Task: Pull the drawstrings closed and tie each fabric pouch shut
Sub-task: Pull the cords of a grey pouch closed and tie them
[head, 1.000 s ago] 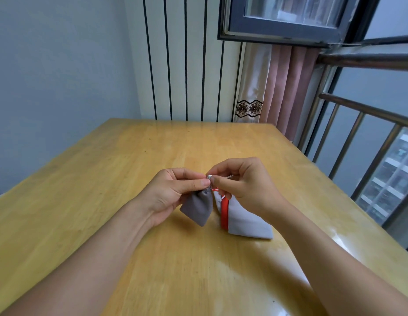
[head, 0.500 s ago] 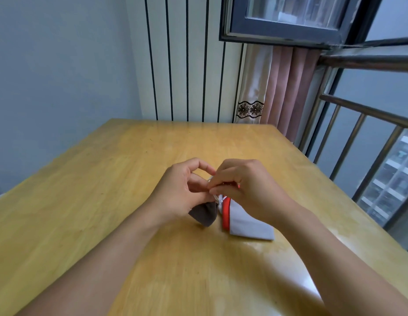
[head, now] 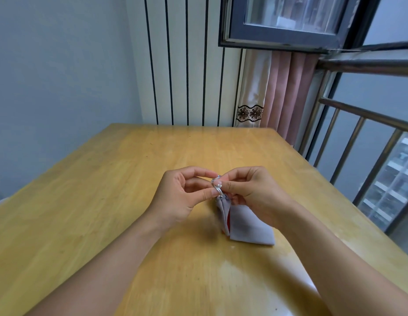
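A small grey fabric pouch [head: 223,212] hangs a little above the wooden table [head: 107,201], its gathered mouth up between my hands. My left hand [head: 182,197] pinches the pale drawstring [head: 217,187] at the pouch's neck with thumb and fingertips. From the other side my right hand [head: 250,192] pinches the same cord. Behind it, a second grey pouch [head: 250,229] lies flat on the table, with a red strip [head: 228,221] showing along its left side. The knot itself is too small to make out.
The table's right edge runs close to a metal railing [head: 358,137] with a window beyond. A striped wall and a pink curtain [head: 282,92] stand past the far edge.
Both hands have risen and drawn slightly apart, lifting the small pouch higher. The cord now shows between the fingertips; half a second ago my hands covered it.
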The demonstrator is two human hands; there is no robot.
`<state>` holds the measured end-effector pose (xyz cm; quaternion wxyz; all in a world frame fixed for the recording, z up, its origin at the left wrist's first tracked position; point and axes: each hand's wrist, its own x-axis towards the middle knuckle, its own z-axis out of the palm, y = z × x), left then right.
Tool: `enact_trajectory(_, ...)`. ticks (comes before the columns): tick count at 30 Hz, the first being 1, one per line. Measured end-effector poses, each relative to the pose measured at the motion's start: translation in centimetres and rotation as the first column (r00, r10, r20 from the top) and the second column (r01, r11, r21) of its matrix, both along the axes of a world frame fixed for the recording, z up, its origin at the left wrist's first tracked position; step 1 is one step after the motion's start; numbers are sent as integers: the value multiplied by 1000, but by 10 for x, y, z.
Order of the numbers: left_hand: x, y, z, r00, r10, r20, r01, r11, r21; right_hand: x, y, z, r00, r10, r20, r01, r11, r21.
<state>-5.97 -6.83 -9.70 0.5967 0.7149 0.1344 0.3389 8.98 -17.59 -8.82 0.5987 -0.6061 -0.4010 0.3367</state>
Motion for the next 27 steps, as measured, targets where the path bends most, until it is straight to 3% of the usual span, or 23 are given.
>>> enact_trajectory(5, 3, -3, -3, 998, 43, 37, -43, 999, -17, 0, 0, -1, 999, -31, 29, 31, 999, 8)
enact_trajectory(10, 4, -3, -2, 991, 130, 45, -129, 991, -25, 2, 0, 0, 997, 71, 37, -72, 997, 28)
enact_trajectory(19, 5, 0, -7, 974, 224, -34, -219, 969, 115, 0, 3, -6, 999, -33, -24, 34, 999, 20)
enact_trajectory(27, 3, -3, -7, 954, 299, 8, -298, 947, 122, -6, 5, -7, 999, 44, -9, -44, 999, -13)
